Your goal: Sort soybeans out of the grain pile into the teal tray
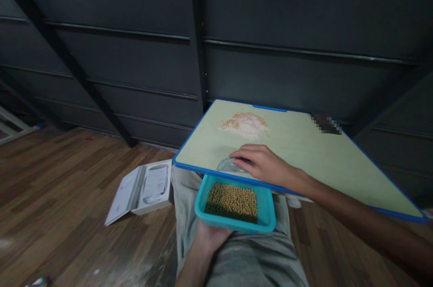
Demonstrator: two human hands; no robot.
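My left hand is under a turquoise plastic tray, gripping it from below at its near side; most of the fingers are hidden. Round tan beans lie in the tray. It is held over my lap, just below the front edge of a small pale-yellow table with a blue rim. On the tabletop near that edge, my right hand has its fingers closed on a flat, clear, rounded plastic piece. Farther back lies a pile of white grains mixed with orange-yellow bits.
A dark object, blurred out, lies at the table's back right. An open white box rests on the wooden floor at left. Behind the table stands a dark panelled wall. A white metal frame is at far left.
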